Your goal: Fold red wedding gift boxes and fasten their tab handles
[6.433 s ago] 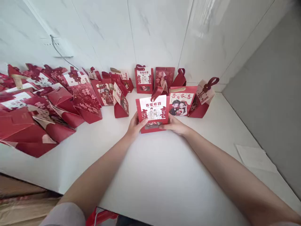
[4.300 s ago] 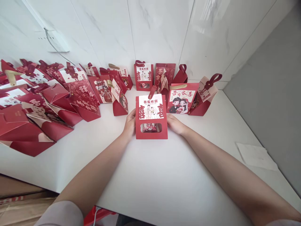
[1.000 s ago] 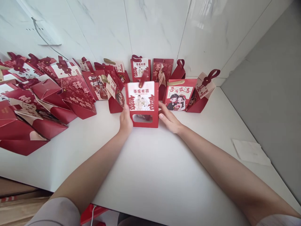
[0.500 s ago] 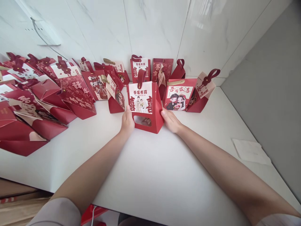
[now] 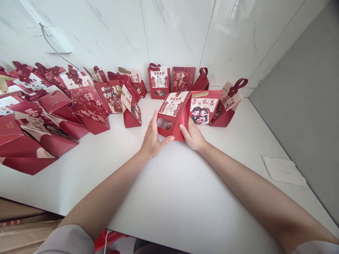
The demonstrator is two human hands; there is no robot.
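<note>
Between my two hands is a red gift box (image 5: 182, 111) with a ribbon loop on top, a white printed card and a small window low on its front. It is tilted back. My left hand (image 5: 153, 139) presses its left side, thumb along the lower front edge. Around the right side, my right hand (image 5: 194, 135) grips with its thumb on the side panel. Just behind stands a box with a cartoon couple (image 5: 203, 107). A cream and red box (image 5: 228, 104) leans beside that one. To the left is a small box with a gold loop (image 5: 131, 107).
Many similar red boxes (image 5: 87, 109) crowd the left of the white table (image 5: 169, 197). A box with a couple print (image 5: 159, 83) stands by the tiled wall (image 5: 174, 31). A white paper (image 5: 284, 170) lies at right. Cardboard (image 5: 23, 229) is below the table's left edge.
The held gift box has shifted right and tipped backward, turning slightly. My left hand has followed it to the right, its thumb now along the lower front. My right hand has moved slightly right.
</note>
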